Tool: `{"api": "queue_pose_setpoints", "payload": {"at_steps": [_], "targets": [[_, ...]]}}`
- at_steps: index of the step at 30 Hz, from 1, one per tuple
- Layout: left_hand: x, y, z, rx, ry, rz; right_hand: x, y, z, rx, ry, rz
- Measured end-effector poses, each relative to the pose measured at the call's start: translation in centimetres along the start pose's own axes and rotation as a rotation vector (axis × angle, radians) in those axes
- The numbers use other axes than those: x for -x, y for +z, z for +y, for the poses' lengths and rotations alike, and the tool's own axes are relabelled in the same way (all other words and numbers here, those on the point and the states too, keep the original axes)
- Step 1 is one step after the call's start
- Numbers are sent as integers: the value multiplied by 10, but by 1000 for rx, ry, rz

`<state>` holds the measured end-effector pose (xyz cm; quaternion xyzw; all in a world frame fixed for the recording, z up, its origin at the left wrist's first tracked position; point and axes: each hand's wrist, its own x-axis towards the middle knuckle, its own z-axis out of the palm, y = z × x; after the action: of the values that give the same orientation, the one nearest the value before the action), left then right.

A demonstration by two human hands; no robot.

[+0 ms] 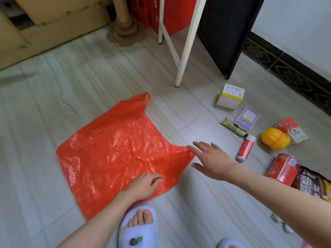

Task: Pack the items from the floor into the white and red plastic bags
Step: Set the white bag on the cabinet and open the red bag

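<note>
Floor [53, 108]: pale grey tile, carrying everything listed.
Red plastic bag [114, 154]: flat and crumpled, centre of the floor, one handle loop at its far end.
Left hand [145, 185]: on the bag's near edge, fingers curled, pinching the plastic.
Right hand [211, 158]: fingers spread and straight, holding nothing, fingertips at the bag's right corner.
Red can [283, 169]: on its side, far right.
White and yellow box [230, 96]: beyond the others.
Yellow round container [275, 138]: beside a red and white packet [293, 130].
Purple card [248, 118].
Red and white tube [246, 147]; green tube [232, 127].
</note>
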<state>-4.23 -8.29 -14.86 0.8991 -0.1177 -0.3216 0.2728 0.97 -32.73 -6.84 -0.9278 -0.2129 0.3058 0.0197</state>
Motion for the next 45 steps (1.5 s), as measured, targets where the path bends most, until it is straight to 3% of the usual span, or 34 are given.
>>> {"api": "queue_pose_setpoints", "payload": {"at_steps": [3,5,8,11,14,19,22,31,34,37,41,45], "targets": [[2,-8,-16,125,-157,331,-11,5,-14,-71,-4,22],[-3,-16,-27,226,-342,487,-24,10,-26,-249,39,-1],[-18,-22,-42,296,-534,508,-43,29,-39,-494,106,-11],[-36,-16,-48,361,-633,493,-47,58,-43,-404,32,-103],[-52,-6,-50,330,-730,581,-41,76,-40,-268,-27,-150],[-58,-9,-40,335,-779,606,-30,77,-31,-279,-49,-152],[-49,-33,-25,407,-674,624,-18,48,-27,-249,-48,1],[40,-162,109,306,158,661,74,-130,-28,-161,-43,700],[77,-187,156,294,355,610,119,-158,-42,-241,1,757],[106,-205,197,313,490,582,160,-164,-57,-257,35,758],[136,-217,242,323,596,525,202,-161,-53,-79,134,907],[139,-217,258,306,524,483,240,-172,-38,-482,243,1007]]}}
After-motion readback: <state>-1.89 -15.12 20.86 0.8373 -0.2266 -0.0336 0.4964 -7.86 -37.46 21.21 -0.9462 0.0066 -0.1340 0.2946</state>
